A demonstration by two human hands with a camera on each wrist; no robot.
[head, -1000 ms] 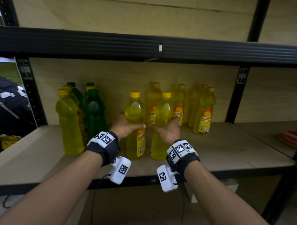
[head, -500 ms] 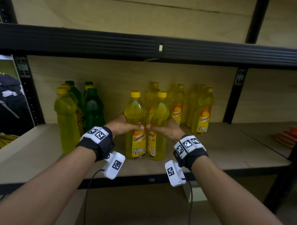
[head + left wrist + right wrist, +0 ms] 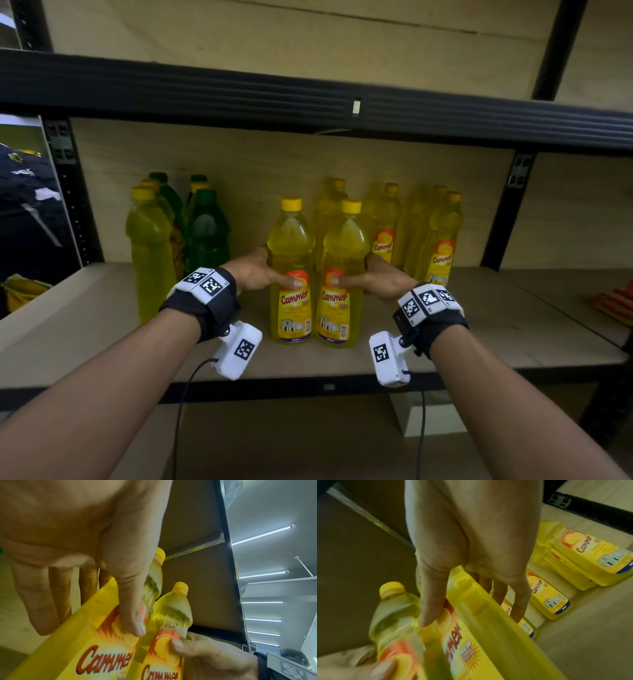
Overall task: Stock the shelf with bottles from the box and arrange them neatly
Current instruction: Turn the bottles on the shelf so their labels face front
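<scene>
Two yellow Cammer bottles stand upright side by side near the front of the wooden shelf [image 3: 445,342], labels facing me. My left hand [image 3: 257,274] grips the left bottle [image 3: 291,246], thumb on its label and fingers round the back. My right hand [image 3: 380,279] grips the right bottle [image 3: 342,253] the same way. The left wrist view shows my left thumb [image 3: 132,615] on the left bottle [image 3: 89,642], with the right bottle [image 3: 173,615] beside it. In the right wrist view my right hand [image 3: 471,561] wraps the right bottle [image 3: 484,635].
More yellow bottles [image 3: 438,246] stand in rows at the back right. Green bottles [image 3: 205,233] and a yellow-green one [image 3: 150,260] stand at the left. A black shelf beam [image 3: 308,102] runs overhead, and a black post [image 3: 503,212] rises at the right. A white box [image 3: 421,414] sits below.
Both held bottles have been turned so their labels face front, and they now stand close together. My hands stay on them.
</scene>
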